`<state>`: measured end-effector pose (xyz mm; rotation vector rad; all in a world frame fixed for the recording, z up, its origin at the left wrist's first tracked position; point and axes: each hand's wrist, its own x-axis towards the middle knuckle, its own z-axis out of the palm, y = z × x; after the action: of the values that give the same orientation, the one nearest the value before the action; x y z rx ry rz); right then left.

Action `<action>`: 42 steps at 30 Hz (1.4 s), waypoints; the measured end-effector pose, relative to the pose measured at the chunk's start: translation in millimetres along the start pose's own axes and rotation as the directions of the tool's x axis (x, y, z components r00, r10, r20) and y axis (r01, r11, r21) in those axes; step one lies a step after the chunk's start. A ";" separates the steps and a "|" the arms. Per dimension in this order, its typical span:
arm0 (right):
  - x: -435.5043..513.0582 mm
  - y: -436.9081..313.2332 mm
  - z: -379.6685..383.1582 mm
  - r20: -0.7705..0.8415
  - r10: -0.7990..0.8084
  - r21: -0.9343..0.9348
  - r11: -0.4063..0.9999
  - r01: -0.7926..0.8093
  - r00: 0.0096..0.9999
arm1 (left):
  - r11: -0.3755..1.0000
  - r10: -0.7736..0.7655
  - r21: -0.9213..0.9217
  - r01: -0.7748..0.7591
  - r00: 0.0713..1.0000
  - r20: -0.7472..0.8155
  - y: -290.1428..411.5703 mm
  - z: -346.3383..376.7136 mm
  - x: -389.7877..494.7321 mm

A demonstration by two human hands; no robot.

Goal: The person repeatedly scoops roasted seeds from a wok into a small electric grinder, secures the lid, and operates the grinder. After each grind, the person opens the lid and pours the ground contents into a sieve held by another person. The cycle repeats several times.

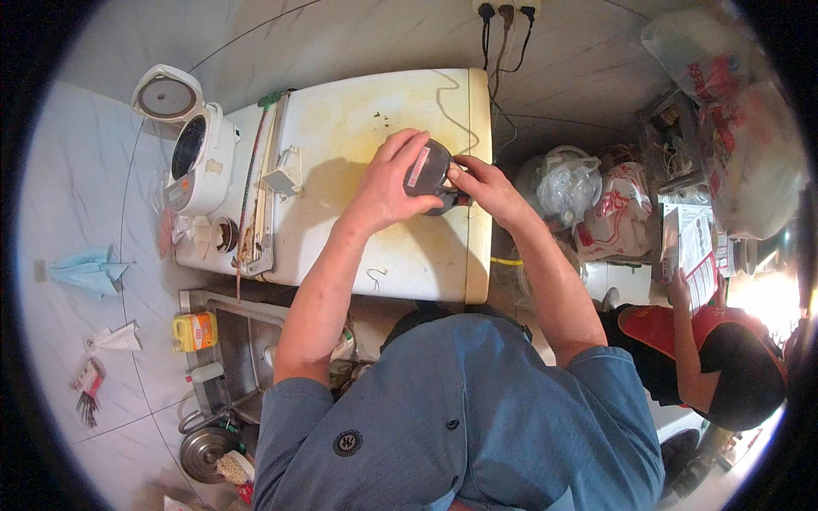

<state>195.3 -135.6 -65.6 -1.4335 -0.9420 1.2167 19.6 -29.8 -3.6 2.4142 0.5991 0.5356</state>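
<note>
My left hand is wrapped around a dark rounded object that bears a red-and-white label with writing. The fingers lie over its far side and the thumb along its near side. From the right, my right hand grips the object's other end, its thumb pressing on a small pale part there. What the right fingers hold underneath is hidden. Both hands are above the yellow-stained white top of a large chest-like appliance. A small white plastic bracket-like piece stands left of my left hand.
An open rice cooker and a small brown cup stand at the left. Nearer is a metal sink with a yellow bottle. Plastic bags crowd the right. Another person holds printed sheets there. Cords hang from a power strip.
</note>
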 end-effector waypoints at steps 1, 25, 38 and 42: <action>-0.1 -0.1 0.1 -0.003 0.003 0.002 1.000 -0.003 1.000 | 1.000 0.008 0.002 -0.008 1.000 -0.003 -0.2 -0.1 0.2; 0.8 -5.9 -2.0 0.028 0.027 0.054 0.998 -0.029 0.999 | 1.000 -0.005 0.014 0.005 1.000 0.008 -0.5 0.0 0.6; 3.9 2.3 -4.6 0.073 -0.010 0.091 0.996 0.003 0.997 | 0.999 -0.006 0.031 0.006 1.000 0.004 0.0 0.6 1.0; 3.7 0.7 -4.4 0.079 -0.001 0.093 0.996 -0.006 0.997 | 0.999 -0.009 0.052 0.009 1.000 0.003 -0.1 0.7 2.0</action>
<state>200.3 -133.1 -67.0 -1.3218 -0.9253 1.3101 21.6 -29.1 -3.7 2.4592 0.6291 0.5189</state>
